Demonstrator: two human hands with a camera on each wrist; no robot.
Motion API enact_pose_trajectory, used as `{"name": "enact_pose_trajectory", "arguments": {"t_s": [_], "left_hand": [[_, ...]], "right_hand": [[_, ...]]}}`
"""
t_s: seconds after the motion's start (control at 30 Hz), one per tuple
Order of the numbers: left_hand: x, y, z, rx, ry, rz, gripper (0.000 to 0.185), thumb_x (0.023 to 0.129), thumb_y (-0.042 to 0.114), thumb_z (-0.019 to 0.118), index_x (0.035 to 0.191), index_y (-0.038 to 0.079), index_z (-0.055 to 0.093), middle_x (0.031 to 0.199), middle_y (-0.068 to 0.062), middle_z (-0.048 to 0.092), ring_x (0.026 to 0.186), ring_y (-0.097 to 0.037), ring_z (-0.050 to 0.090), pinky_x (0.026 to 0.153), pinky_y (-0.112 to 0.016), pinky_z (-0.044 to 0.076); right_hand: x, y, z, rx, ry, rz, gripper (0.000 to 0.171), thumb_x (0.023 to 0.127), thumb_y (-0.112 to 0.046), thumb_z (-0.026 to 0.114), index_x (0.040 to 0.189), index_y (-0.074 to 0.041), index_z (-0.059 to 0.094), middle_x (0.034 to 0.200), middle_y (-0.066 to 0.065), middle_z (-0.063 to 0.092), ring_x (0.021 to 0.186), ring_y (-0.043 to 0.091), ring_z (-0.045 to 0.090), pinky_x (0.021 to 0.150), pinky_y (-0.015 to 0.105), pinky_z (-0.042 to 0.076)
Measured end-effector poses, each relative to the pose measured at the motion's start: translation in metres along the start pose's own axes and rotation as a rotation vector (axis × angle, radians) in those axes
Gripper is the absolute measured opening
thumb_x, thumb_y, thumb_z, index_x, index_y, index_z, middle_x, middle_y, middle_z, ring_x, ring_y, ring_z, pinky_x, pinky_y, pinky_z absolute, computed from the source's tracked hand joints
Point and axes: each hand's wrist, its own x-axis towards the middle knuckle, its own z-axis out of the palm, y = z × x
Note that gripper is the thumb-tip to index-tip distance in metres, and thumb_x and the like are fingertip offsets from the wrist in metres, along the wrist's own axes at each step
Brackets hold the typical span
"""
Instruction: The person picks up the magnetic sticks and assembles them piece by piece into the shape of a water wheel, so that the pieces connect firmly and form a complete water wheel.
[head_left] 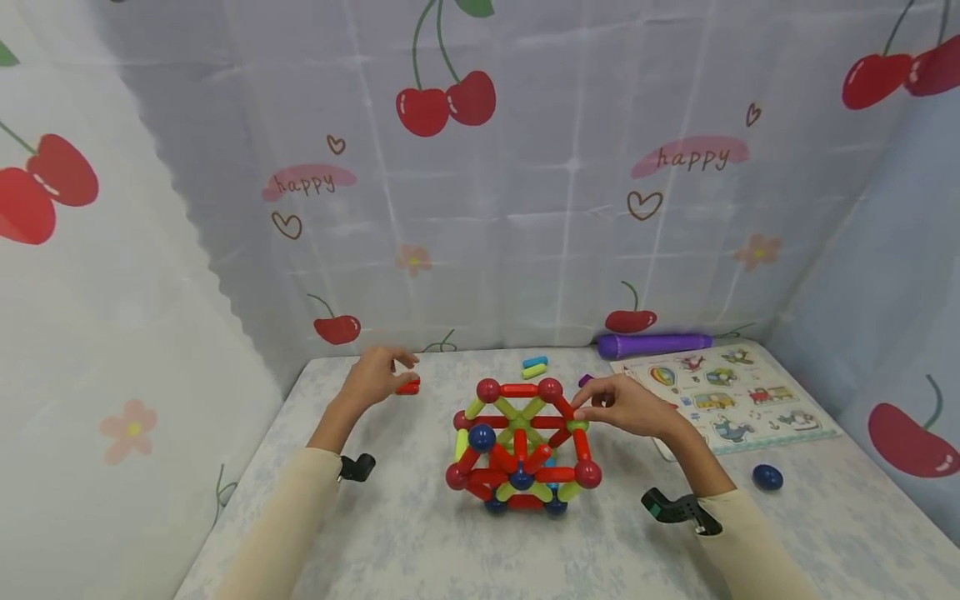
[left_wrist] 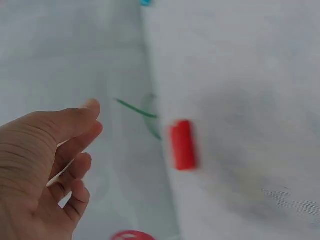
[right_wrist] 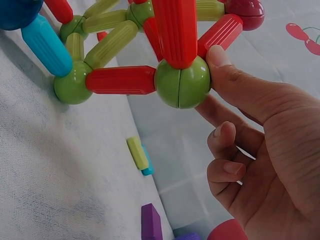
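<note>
"Happy" cherry cloth [head_left: 525, 208] behind; right hand [head_left: 626, 406] touches green ball [right_wrist: 182, 82], left hand [head_left: 375, 375] relaxed near red stick [left_wrist: 183, 145].

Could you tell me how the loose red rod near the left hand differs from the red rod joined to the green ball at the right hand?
The loose red rod lies flat on the table, unattached; the joined red rod is held off the table, built into the structure. The left hand hovers beside the loose rod without touching it; the right hand touches the green ball at the joined rod's end. Both are red.
</note>
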Motion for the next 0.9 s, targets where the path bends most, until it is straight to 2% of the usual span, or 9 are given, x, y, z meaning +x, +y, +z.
{"name": "enact_pose_trajectory", "arguments": {"t_s": [0.1,0.2,0.33,0.57,0.67,0.73,0.83,0.9], "left_hand": [[-0.001,-0.024,0.020,0.064,-0.093,-0.094,0.026,0.096,0.014,0.083,0.121,0.009,0.081,0.117,-0.009,0.077,0.103,-0.030,0.064,0.085,-0.047,0.058],[-0.002,-0.036,0.033,0.094,-0.109,-0.133,0.026,0.095,0.011,0.083,0.121,0.009,0.081,0.119,-0.010,0.075,0.113,-0.031,0.063,0.097,-0.054,0.057],[-0.001,-0.042,0.042,0.126,-0.103,-0.133,0.027,0.094,0.009,0.084,0.121,0.007,0.081,0.120,-0.011,0.075,0.117,-0.033,0.064,0.101,-0.056,0.056],[0.000,-0.045,0.053,0.201,-0.128,-0.102,0.026,0.093,0.012,0.086,0.118,0.005,0.083,0.110,-0.010,0.075,0.104,-0.028,0.065,0.092,-0.051,0.060],[-0.002,-0.042,0.053,0.217,-0.133,-0.071,0.025,0.094,0.015,0.086,0.116,0.006,0.083,0.108,-0.009,0.073,0.102,-0.026,0.064,0.090,-0.048,0.061],[-0.003,-0.037,0.051,0.207,-0.107,-0.031,0.023,0.094,0.017,0.086,0.115,0.008,0.083,0.109,-0.007,0.073,0.103,-0.025,0.064,0.090,-0.047,0.061],[-0.003,-0.022,0.044,0.161,-0.041,0.073,0.020,0.095,0.020,0.085,0.112,0.012,0.081,0.110,-0.005,0.073,0.104,-0.023,0.064,0.087,-0.044,0.062],[-0.001,-0.006,0.035,0.117,0.017,0.172,0.018,0.094,0.020,0.085,0.110,0.014,0.079,0.109,-0.005,0.073,0.101,-0.021,0.063,0.083,-0.041,0.061]], "right_hand": [[-0.001,-0.001,0.001,0.016,0.000,0.006,0.012,0.100,-0.020,0.079,0.109,-0.012,0.082,0.096,0.000,0.072,0.080,0.020,0.056,0.069,0.027,0.047],[-0.002,-0.002,0.002,0.025,0.004,0.005,0.012,0.100,-0.019,0.079,0.109,-0.012,0.082,0.096,0.001,0.072,0.080,0.020,0.056,0.069,0.027,0.047],[-0.002,-0.001,0.002,0.018,0.011,-0.004,0.012,0.100,-0.018,0.079,0.109,-0.012,0.082,0.096,0.000,0.072,0.078,0.017,0.055,0.068,0.026,0.046],[-0.001,0.003,0.001,0.008,0.016,-0.033,0.012,0.099,-0.019,0.080,0.108,-0.012,0.082,0.094,-0.001,0.071,0.073,0.015,0.052,0.064,0.027,0.043],[-0.001,0.003,0.001,0.001,0.016,-0.031,0.012,0.099,-0.020,0.080,0.108,-0.012,0.082,0.093,0.000,0.071,0.073,0.017,0.052,0.064,0.027,0.043],[0.000,0.003,0.001,0.002,0.017,-0.027,0.011,0.099,-0.018,0.080,0.108,-0.013,0.082,0.093,0.000,0.071,0.073,0.018,0.053,0.064,0.027,0.044],[0.000,0.003,0.001,0.000,0.019,-0.013,0.011,0.099,-0.019,0.080,0.108,-0.013,0.083,0.093,0.000,0.071,0.074,0.017,0.054,0.065,0.027,0.045],[-0.001,0.003,0.001,-0.001,0.021,-0.004,0.012,0.099,-0.020,0.080,0.108,-0.013,0.083,0.093,0.001,0.071,0.075,0.017,0.054,0.065,0.027,0.046]]}}
